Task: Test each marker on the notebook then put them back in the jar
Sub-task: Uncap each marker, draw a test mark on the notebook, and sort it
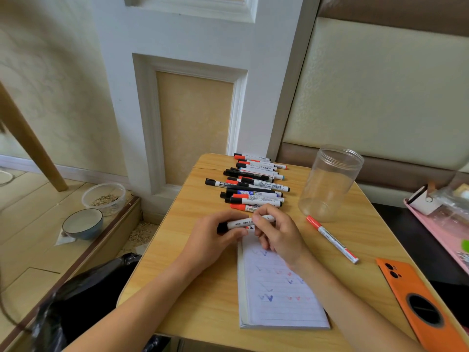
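1. An orange phone case with a black ring (421, 303) lies on the wooden table (203, 295), near its right edge.
2. A pink tray (441, 236) sits to the right.
3. A blue ceramic bowl (82, 223) and a clear plastic container of seeds (104, 198) rest on the floor.
4. A black plastic bag (83, 298) sits below the table.

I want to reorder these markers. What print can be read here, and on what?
"WHITE...", cut off, on a black-capped marker in the row of markers.
Barcode on another marker: digits too small.
Print on the marker in both hands: blurred.
Red marker beside the jar: unreadable.

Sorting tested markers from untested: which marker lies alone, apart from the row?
The red-capped marker lying diagonally right of the notebook, below the jar.
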